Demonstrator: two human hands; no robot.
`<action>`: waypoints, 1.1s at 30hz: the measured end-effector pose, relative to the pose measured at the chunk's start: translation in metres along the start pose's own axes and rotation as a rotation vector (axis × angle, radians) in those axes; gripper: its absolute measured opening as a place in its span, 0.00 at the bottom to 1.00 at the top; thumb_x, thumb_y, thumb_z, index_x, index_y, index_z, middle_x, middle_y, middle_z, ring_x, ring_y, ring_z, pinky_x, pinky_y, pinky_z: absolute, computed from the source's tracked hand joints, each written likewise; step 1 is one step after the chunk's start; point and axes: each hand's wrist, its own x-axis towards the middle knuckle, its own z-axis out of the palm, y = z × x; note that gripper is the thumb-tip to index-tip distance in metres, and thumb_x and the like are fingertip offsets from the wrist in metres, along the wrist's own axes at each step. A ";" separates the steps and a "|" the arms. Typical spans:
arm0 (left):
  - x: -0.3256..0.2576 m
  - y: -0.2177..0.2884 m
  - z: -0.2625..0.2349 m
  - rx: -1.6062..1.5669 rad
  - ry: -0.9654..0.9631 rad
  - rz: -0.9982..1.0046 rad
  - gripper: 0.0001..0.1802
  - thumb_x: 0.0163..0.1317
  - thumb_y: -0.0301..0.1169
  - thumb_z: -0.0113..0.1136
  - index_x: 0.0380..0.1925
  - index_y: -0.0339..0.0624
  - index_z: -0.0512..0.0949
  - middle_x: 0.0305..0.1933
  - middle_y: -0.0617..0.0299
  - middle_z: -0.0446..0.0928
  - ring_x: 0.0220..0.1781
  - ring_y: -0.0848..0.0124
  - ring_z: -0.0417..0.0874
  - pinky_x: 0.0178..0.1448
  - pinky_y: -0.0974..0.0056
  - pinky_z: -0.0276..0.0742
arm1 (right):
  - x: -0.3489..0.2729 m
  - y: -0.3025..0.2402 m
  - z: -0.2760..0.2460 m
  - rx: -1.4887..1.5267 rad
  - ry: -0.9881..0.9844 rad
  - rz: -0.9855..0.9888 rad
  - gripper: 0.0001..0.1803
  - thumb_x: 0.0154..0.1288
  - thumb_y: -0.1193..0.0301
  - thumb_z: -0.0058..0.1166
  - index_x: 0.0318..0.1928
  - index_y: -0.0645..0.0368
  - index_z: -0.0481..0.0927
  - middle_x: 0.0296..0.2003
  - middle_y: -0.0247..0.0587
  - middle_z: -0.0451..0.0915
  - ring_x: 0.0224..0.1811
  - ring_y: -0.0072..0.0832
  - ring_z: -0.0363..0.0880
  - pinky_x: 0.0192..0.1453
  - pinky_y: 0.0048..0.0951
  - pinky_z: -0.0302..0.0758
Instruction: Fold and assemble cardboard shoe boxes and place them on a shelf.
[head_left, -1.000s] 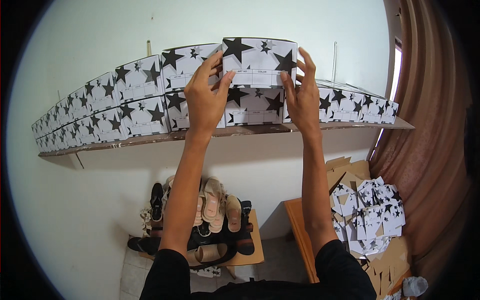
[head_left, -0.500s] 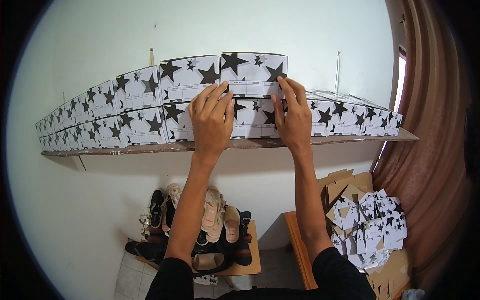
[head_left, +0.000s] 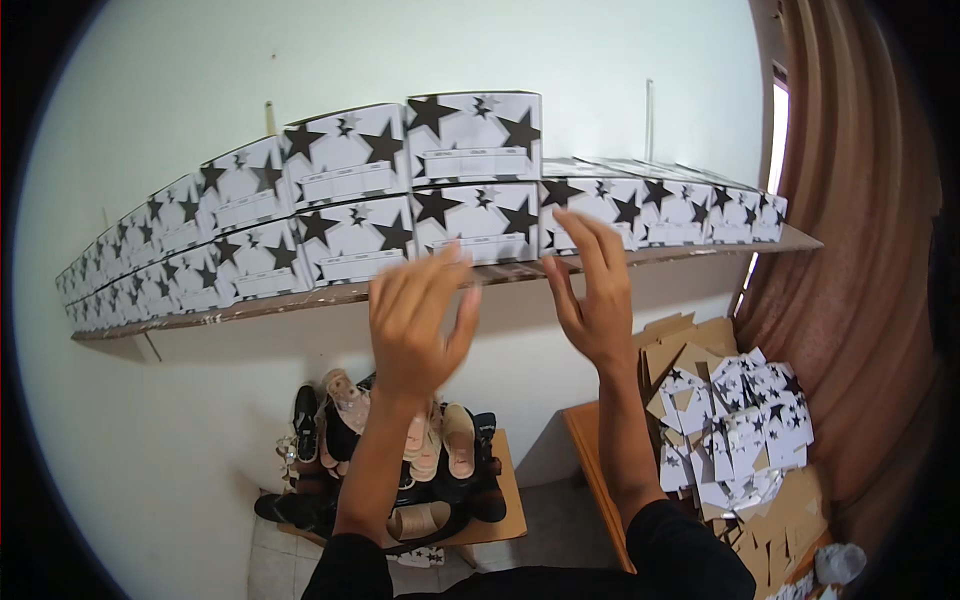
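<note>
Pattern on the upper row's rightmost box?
Rightmost upper box: black and grey stars on white; best in head view.

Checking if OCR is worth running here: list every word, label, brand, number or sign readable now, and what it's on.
Nothing reads clearly enough to quote.
End box of the upper row: ruled label strip with faint print, too blurred.
Other star-patterned boxes: similar strips where visible, too small or blurred.
Beige shoe: tiny insole mark, too small.
Heaped printed cardboard: star pattern, no readable text.
</note>
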 end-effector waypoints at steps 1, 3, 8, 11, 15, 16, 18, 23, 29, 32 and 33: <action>-0.017 0.014 -0.008 -0.125 -0.053 -0.014 0.14 0.59 0.27 0.66 0.45 0.39 0.85 0.51 0.54 0.85 0.49 0.58 0.85 0.56 0.57 0.74 | -0.015 -0.005 -0.016 0.085 -0.062 0.071 0.24 0.67 0.76 0.61 0.63 0.62 0.76 0.57 0.55 0.77 0.62 0.52 0.74 0.64 0.45 0.71; -0.059 0.037 -0.014 -0.330 -0.166 -0.113 0.15 0.58 0.26 0.66 0.46 0.38 0.85 0.48 0.54 0.86 0.46 0.59 0.86 0.52 0.58 0.77 | -0.047 -0.010 -0.040 0.126 -0.122 0.181 0.23 0.67 0.76 0.60 0.62 0.63 0.76 0.55 0.55 0.79 0.60 0.51 0.76 0.62 0.43 0.73; -0.129 0.084 0.021 -0.725 -0.448 -0.404 0.13 0.60 0.24 0.65 0.46 0.37 0.85 0.46 0.53 0.86 0.43 0.62 0.87 0.48 0.61 0.80 | -0.125 -0.014 -0.068 0.236 -0.268 0.498 0.20 0.69 0.73 0.59 0.60 0.65 0.76 0.52 0.54 0.81 0.53 0.45 0.82 0.59 0.39 0.77; -0.184 0.104 0.063 -0.934 -0.660 -0.635 0.12 0.63 0.24 0.64 0.47 0.37 0.84 0.45 0.52 0.86 0.42 0.65 0.87 0.46 0.65 0.81 | -0.200 -0.003 -0.090 0.160 -0.348 0.735 0.22 0.72 0.69 0.58 0.62 0.64 0.74 0.52 0.53 0.81 0.53 0.45 0.82 0.59 0.39 0.77; -0.271 0.142 0.108 -1.184 -0.900 -0.900 0.13 0.68 0.25 0.63 0.51 0.35 0.82 0.46 0.54 0.86 0.44 0.70 0.88 0.48 0.67 0.81 | -0.294 -0.012 -0.144 0.032 -0.381 1.005 0.22 0.74 0.68 0.56 0.63 0.64 0.73 0.53 0.52 0.80 0.53 0.41 0.82 0.58 0.38 0.79; -0.282 0.156 0.113 -1.254 -0.945 -0.949 0.13 0.68 0.26 0.62 0.51 0.34 0.82 0.47 0.54 0.86 0.45 0.70 0.87 0.49 0.67 0.81 | -0.317 -0.018 -0.162 0.039 -0.366 1.127 0.21 0.74 0.68 0.56 0.63 0.64 0.73 0.52 0.51 0.81 0.53 0.40 0.83 0.58 0.38 0.79; -0.294 0.185 0.119 -1.285 -1.031 -0.952 0.12 0.69 0.25 0.62 0.51 0.34 0.82 0.47 0.55 0.86 0.45 0.71 0.87 0.50 0.68 0.81 | -0.355 -0.032 -0.199 -0.036 -0.330 1.200 0.21 0.74 0.68 0.56 0.63 0.63 0.73 0.52 0.50 0.81 0.52 0.37 0.83 0.56 0.37 0.81; -0.317 0.256 0.135 -1.435 -1.158 -0.976 0.13 0.70 0.25 0.60 0.52 0.32 0.80 0.48 0.55 0.84 0.47 0.72 0.86 0.52 0.69 0.81 | -0.400 -0.065 -0.285 -0.211 -0.136 1.430 0.20 0.74 0.68 0.57 0.62 0.63 0.74 0.51 0.50 0.82 0.51 0.37 0.84 0.55 0.35 0.81; -0.318 0.341 0.154 -1.530 -1.215 -0.961 0.14 0.70 0.26 0.60 0.54 0.34 0.79 0.49 0.56 0.85 0.47 0.73 0.86 0.50 0.70 0.80 | -0.409 -0.061 -0.365 -0.326 -0.038 1.451 0.20 0.73 0.71 0.57 0.62 0.62 0.75 0.51 0.48 0.83 0.49 0.34 0.84 0.52 0.34 0.82; -0.316 0.381 0.166 -1.520 -1.218 -0.950 0.14 0.71 0.27 0.61 0.54 0.34 0.79 0.49 0.56 0.85 0.47 0.73 0.86 0.49 0.70 0.80 | -0.417 -0.045 -0.403 -0.315 -0.012 1.456 0.20 0.72 0.72 0.57 0.62 0.62 0.75 0.51 0.48 0.83 0.49 0.34 0.85 0.53 0.33 0.82; -0.313 0.390 0.169 -1.538 -1.215 -0.921 0.14 0.71 0.27 0.61 0.53 0.34 0.79 0.49 0.56 0.85 0.47 0.73 0.86 0.49 0.70 0.80 | -0.424 -0.042 -0.411 -0.322 0.012 1.416 0.20 0.72 0.72 0.58 0.62 0.62 0.75 0.50 0.48 0.83 0.48 0.33 0.85 0.53 0.33 0.82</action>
